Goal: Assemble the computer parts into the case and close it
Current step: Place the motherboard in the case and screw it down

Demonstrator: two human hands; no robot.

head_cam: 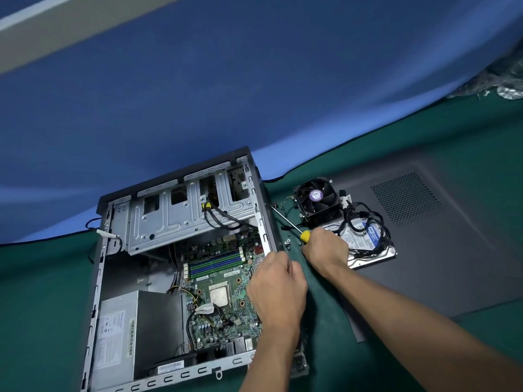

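We saw two bare forearms, left hand [278, 290] and right hand [325, 247] ungloved, no sleeves in view.

We see an electronics repair bench: a green mat [42, 292] covers the table before a blue partition [254, 94]. An opened computer case [119, 264] lies at left; right of it lie a cooler fan [317, 198], hard drive [365, 241], screwdriver [294, 227] and loose screws [288, 244].

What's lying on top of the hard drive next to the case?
A tangle of black cables lies across the hard drive. The right hand, holding the screwdriver, hides the drive's near-left corner, so anything there cannot be seen.
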